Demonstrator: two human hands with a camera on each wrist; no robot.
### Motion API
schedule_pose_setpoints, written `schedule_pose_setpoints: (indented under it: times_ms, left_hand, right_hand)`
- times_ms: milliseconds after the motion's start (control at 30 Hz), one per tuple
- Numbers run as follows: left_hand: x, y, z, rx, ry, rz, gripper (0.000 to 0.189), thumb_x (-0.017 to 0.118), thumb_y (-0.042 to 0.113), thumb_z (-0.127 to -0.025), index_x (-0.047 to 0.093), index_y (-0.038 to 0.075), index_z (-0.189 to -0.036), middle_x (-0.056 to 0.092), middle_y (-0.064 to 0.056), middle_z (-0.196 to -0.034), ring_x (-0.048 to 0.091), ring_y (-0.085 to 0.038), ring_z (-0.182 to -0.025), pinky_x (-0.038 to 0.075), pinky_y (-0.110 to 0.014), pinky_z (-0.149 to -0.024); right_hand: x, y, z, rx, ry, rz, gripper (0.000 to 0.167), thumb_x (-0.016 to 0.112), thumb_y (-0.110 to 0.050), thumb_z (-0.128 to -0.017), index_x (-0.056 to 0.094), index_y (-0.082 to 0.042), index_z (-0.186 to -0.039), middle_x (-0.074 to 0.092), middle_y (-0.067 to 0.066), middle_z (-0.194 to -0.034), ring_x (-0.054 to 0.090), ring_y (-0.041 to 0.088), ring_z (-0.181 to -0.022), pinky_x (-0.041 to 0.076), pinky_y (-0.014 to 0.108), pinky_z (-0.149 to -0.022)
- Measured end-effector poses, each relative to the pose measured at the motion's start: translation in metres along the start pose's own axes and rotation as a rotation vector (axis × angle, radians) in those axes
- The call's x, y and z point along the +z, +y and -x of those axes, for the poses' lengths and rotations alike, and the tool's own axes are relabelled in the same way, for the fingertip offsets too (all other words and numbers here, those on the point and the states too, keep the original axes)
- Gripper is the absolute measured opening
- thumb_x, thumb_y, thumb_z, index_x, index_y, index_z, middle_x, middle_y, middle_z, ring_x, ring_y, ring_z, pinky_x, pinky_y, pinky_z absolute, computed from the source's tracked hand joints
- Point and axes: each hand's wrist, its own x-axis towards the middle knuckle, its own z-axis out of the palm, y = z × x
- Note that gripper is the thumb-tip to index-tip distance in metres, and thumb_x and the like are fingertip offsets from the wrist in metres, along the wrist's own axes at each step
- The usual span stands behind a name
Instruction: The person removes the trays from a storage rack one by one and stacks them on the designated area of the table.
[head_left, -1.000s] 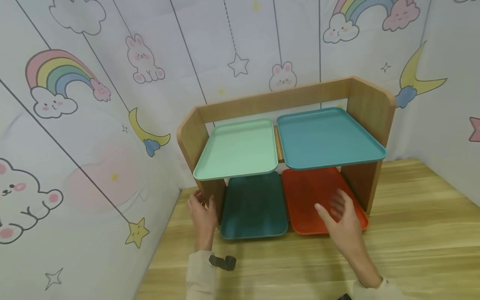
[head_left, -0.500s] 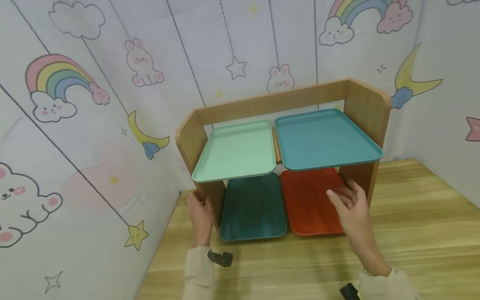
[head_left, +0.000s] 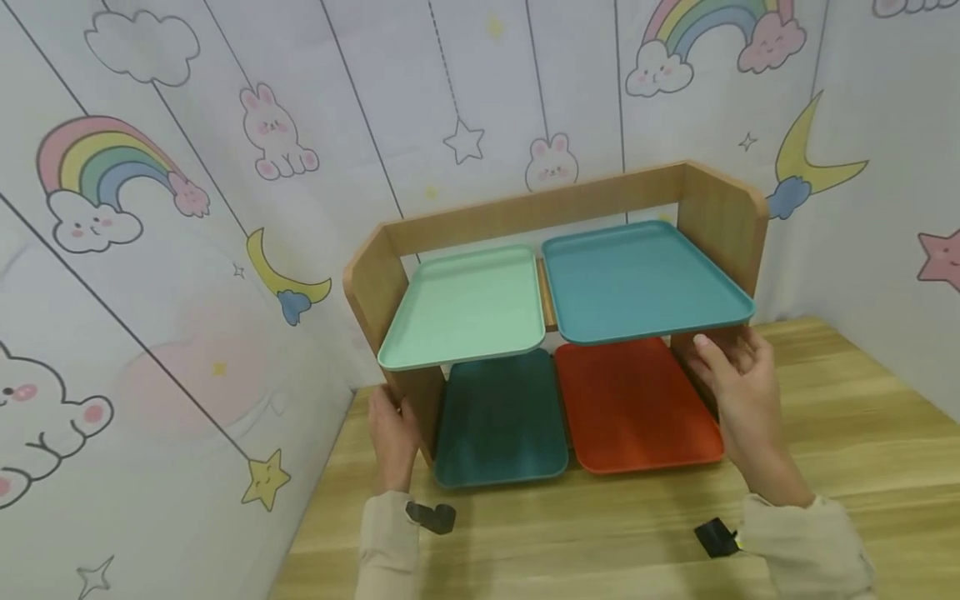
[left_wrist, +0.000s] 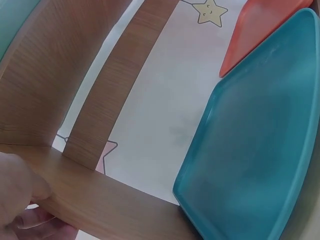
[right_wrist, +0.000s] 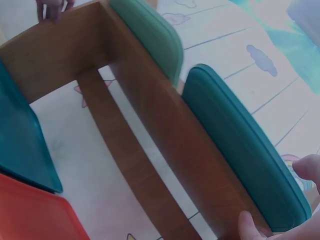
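Observation:
A wooden two-tier shelf (head_left: pixel 540 204) stands on the table. A mint green tray (head_left: pixel 465 308) and a blue tray (head_left: pixel 641 283) lie side by side on its upper tier. Below them are a dark teal tray (head_left: pixel 502 425) and a red tray (head_left: pixel 637 408). My left hand (head_left: pixel 393 433) grips the left side panel; in the left wrist view its thumb lies inside the panel and its fingers (left_wrist: pixel 37 220) curl round the outside. At the right panel, my right hand (head_left: pixel 750 400) holds the front edge, thumb inside, just under the blue tray's corner.
The wood-grain table (head_left: pixel 585 542) extends in front and to the right of the shelf. A cloth wall (head_left: pixel 187 317) printed with rabbits, rainbows and moons stands close at the left and behind. Black devices (head_left: pixel 431 517) sit on both wrists.
My right hand has moved right, from over the red tray to the right side panel, and holds it. The left hand stays at the left panel. The head view shifts slightly.

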Motion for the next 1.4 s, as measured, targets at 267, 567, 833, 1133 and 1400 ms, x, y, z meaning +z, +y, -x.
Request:
schedule_pose_setpoints:
  times_ms: [267,567,833,1133,1400]
  left_hand:
    - [-0.004,0.003,-0.003,0.003,-0.024,-0.027,0.018,0.050,0.000,-0.093,0.049,-0.006,-0.110,0.053,-0.024,-0.101,0.054,-0.037,-0.095,0.047,-0.050,-0.082]
    - [-0.004,0.003,-0.005,0.029,-0.015,-0.032,0.016,0.051,-0.001,-0.091,0.049,-0.005,-0.106,0.052,-0.022,-0.097,0.054,-0.036,-0.091,0.046,-0.049,-0.078]
    - [-0.006,0.001,-0.006,0.040,0.014,-0.026,0.015,0.052,-0.002,-0.090,0.049,-0.006,-0.104,0.053,-0.023,-0.096,0.054,-0.037,-0.091,0.046,-0.049,-0.078]
    - [-0.005,-0.002,-0.004,0.075,0.026,-0.044,0.015,0.054,-0.003,-0.088,0.049,-0.006,-0.101,0.053,-0.023,-0.092,0.054,-0.039,-0.088,0.045,-0.050,-0.077]
    - [-0.001,-0.004,-0.004,0.085,0.006,-0.039,0.014,0.053,-0.003,-0.088,0.048,-0.005,-0.101,0.053,-0.023,-0.093,0.054,-0.037,-0.088,0.046,-0.049,-0.076]
  right_hand:
    - [0.007,-0.010,-0.014,-0.057,-0.102,-0.213,0.057,0.059,-0.001,-0.090,0.028,-0.002,-0.138,0.047,0.010,-0.118,0.065,0.018,-0.097,0.054,0.031,-0.085]
    - [0.017,-0.010,-0.017,-0.034,-0.049,-0.250,0.070,0.061,-0.001,-0.089,0.016,-0.011,-0.142,0.037,0.011,-0.134,0.063,0.019,-0.105,0.055,0.031,-0.083]
    - [0.023,-0.013,-0.021,-0.025,-0.058,-0.218,0.068,0.059,-0.008,-0.092,0.018,-0.009,-0.146,0.037,0.012,-0.138,0.064,0.021,-0.105,0.055,0.032,-0.082]
    - [0.021,-0.010,-0.021,-0.012,0.010,-0.365,0.064,0.061,0.000,-0.089,0.027,-0.004,-0.143,0.044,0.016,-0.127,0.069,0.025,-0.087,0.056,0.037,-0.074]
    - [0.017,-0.010,-0.017,-0.023,0.013,-0.459,0.061,0.058,0.009,-0.088,0.030,-0.001,-0.142,0.042,0.018,-0.130,0.070,0.029,-0.085,0.055,0.041,-0.072]
